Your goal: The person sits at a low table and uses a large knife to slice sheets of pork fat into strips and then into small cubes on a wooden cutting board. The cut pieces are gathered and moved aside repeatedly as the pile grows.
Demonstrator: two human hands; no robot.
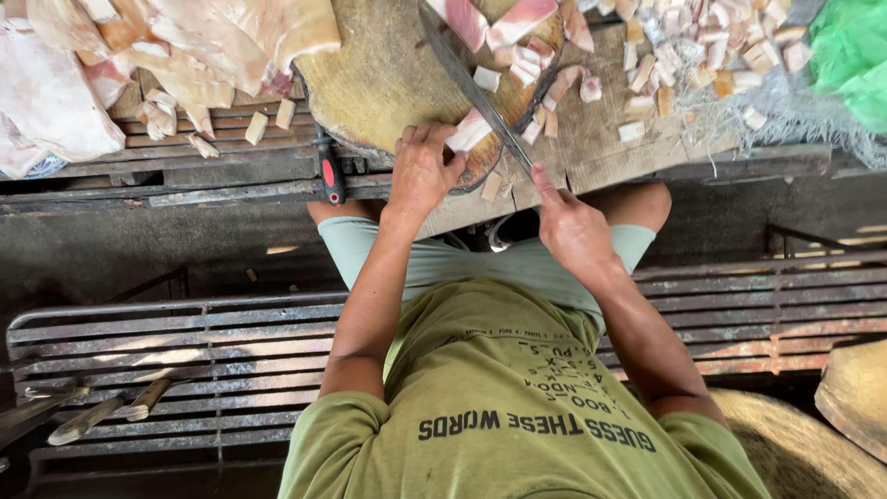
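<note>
At upper centre of the frame the left hand (420, 171) pins a pale meat strip (469, 131) on the round chopping block (379, 83) while the right hand (573, 226) grips the long knife (471, 88), angling its blade beside those fingers to slice cubes

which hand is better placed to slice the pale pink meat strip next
Right: the right hand grips the long dark knife beside the pale pink meat strip; the left hand pins it to the round wooden block.

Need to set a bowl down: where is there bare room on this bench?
Free: the bare block between the knife and the meat slabs, beyond the left hand holding a meat piece. Crowded: cut cubes cover the planks right of the knife, above the right hand.
</note>
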